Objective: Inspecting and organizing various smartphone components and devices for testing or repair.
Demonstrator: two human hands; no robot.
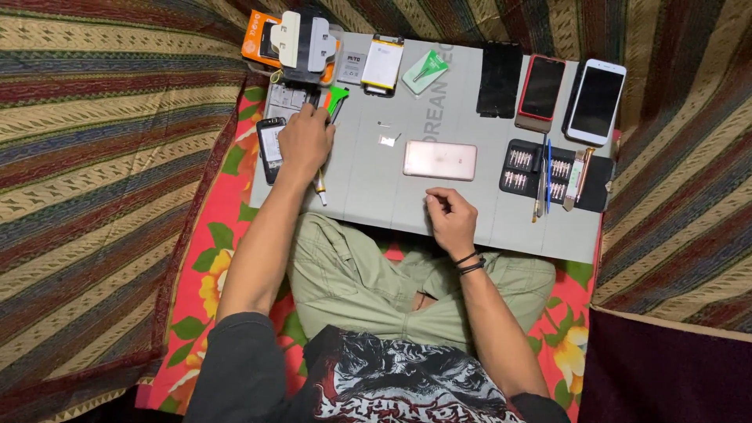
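Note:
A rose-gold phone [439, 160] lies face down in the middle of a grey work mat [470, 223]. My right hand [450, 219] rests on the mat just below the phone, fingers curled in; whether it pinches something small I cannot tell. My left hand [305, 141] lies near the mat's left edge, over a slim tool [320, 189] whose tip sticks out below the fingers, beside a dark phone frame [269, 149]. Small loose parts [387, 139] lie between my left hand and the phone.
Along the mat's far edge sit an orange box [254, 39], a grey-and-white clamp device [307, 43], a yellow-edged battery [382, 64], a green packet [425, 70], a black screen [499, 78], a red-cased phone [541, 90] and a white phone [596, 102]. A black bit tray with tools [552, 174] lies right.

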